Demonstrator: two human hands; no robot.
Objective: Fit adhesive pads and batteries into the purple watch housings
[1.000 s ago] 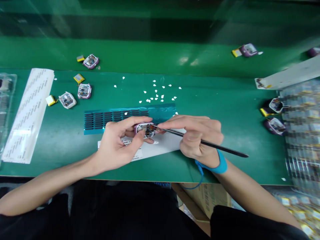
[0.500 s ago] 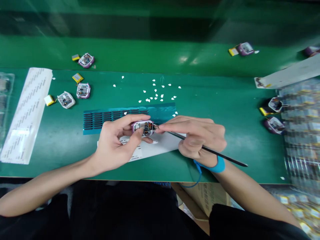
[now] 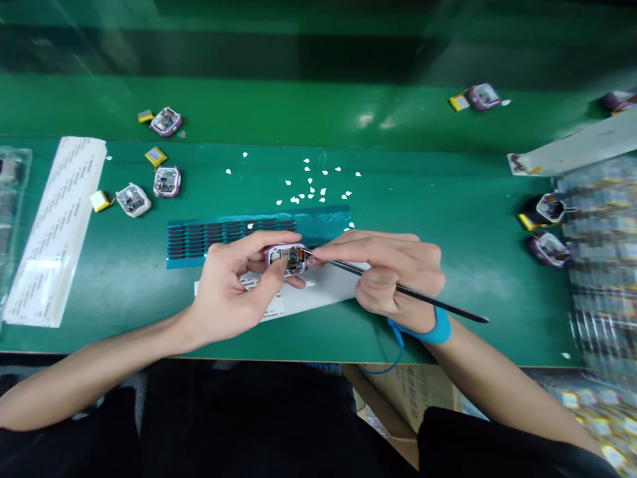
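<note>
My left hand [image 3: 233,285] is closed around a small purple-and-white watch case [image 3: 272,255], its open side up and the circuit board showing. The thumb lies across the near part of the case. In my right hand [image 3: 393,265] is a pair of dark tweezers [image 3: 438,305], pinched between thumb and fingers. Their silver tip reaches the right edge of the case; what it touches there is too small to make out. Beneath the hands lie a white sheet [image 3: 333,292] and a blue strip [image 3: 185,263] with rows of black pieces.
Small white stickers [image 3: 323,192] are scattered beyond my hands. Opened watch cases with yellow batteries lie at left [image 3: 133,200] and right [image 3: 548,249]. A long white printed strip [image 3: 50,232] lies far left. Stacked clear trays [image 3: 597,265] stand at the right edge. A blue wrist strap [image 3: 440,326] trails a cord.
The tweezers' tip has shifted slightly up and left against the case, and their rear end has risen a little. The left hand keeps its grip on the case.
</note>
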